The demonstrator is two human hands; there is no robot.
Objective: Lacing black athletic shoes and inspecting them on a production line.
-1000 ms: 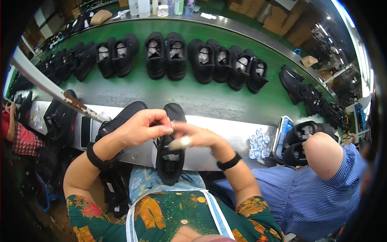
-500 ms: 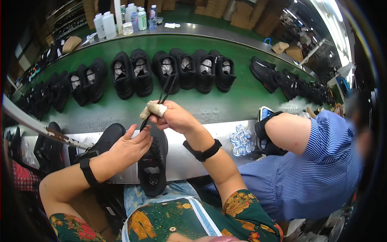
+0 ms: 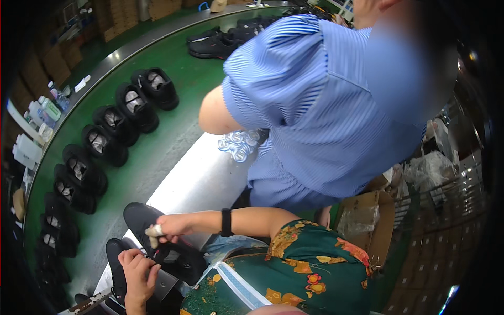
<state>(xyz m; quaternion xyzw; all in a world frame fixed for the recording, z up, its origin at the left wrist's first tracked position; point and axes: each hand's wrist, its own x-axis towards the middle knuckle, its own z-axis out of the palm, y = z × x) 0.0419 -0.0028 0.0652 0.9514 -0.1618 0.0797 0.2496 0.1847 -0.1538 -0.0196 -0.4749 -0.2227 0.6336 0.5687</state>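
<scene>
A black shoe (image 3: 138,216) lies at the front edge of the metal ledge, toe pointing away to the left. Over its middle is my right hand (image 3: 177,227), fingers pinched together, with pale covers on fingertips. My left hand (image 3: 137,270) is beside it with fingers curled in at the shoe's lacing. What either hand pinches is dark and too small to make out against the black upper. Just left of this shoe is a second black shoe (image 3: 116,261), partly behind my left hand.
Black shoes (image 3: 105,144) stuffed with wrapping line the green conveyor belt (image 3: 173,123). A pile of small round blue-and-white pieces (image 3: 239,144) lies on the metal ledge (image 3: 197,173). Close on my right is a person in a blue striped shirt (image 3: 336,105). A cardboard box (image 3: 370,226) stands behind them.
My view has swung to the right, bringing the other person nearer the middle. My hands have come down from above the shoe onto it; the thin black two-ended thing no longer shows clearly.
</scene>
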